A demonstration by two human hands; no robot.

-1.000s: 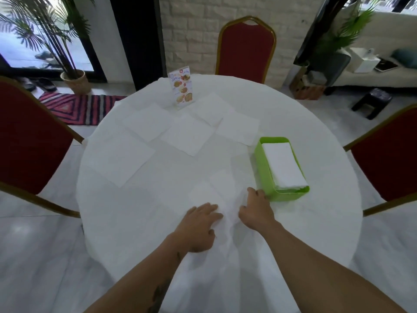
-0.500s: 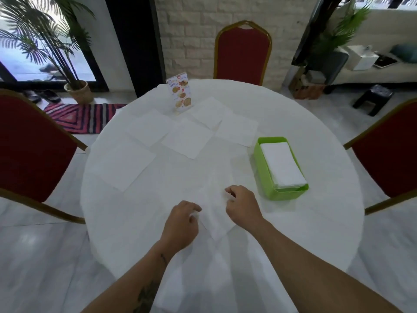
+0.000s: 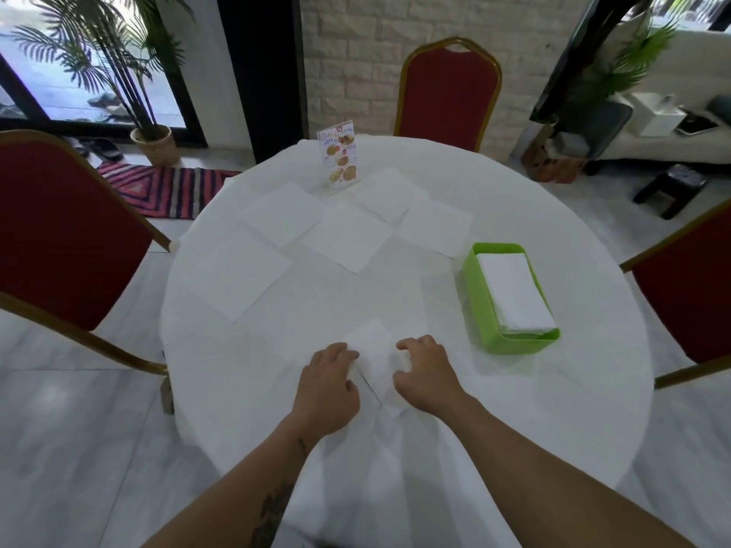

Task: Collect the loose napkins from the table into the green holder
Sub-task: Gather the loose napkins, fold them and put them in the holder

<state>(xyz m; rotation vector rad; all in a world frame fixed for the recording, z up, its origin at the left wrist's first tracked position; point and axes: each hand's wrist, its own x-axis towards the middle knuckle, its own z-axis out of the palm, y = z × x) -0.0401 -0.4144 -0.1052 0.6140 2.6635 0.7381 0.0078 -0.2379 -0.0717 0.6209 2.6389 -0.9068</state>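
Our left hand (image 3: 330, 383) and right hand (image 3: 425, 375) sit close together near the front edge of the round white table (image 3: 553, 409), both curled with fingers bent inward onto one small folded napkin (image 3: 375, 361) that lies between them — the left fingers press its left edge, the right fingers and thumb pinch at its right side, and the paper looks creased where we hold it. Neither hand is lifted; both rest on the tablecloth with the napkin. To the right of our right hand, just apart from it, stands the green holder (image 3: 480, 294), a rectangular tray with a neat stack of white napkins (image 3: 514, 296) already lying flat inside it. Farther out, loose napkins are spread flat across the far half of the table: a large one at the left (image 3: 237, 274), one behind it (image 3: 283, 213), one near the middle (image 3: 348, 241), one toward the holder (image 3: 437, 227) and one at the back (image 3: 389, 191) — several overlap at their corners. A printed menu card (image 3: 340, 158) stands upright at the far edge beside those back napkins. Around the table we see three red chairs with gold frames: one at the left (image 3: 59, 231), one across (image 3: 449, 89) and one at the right (image 3: 688, 294). Beyond the left chair lie a striped rug (image 3: 166, 187) and a potted palm (image 3: 154, 140).
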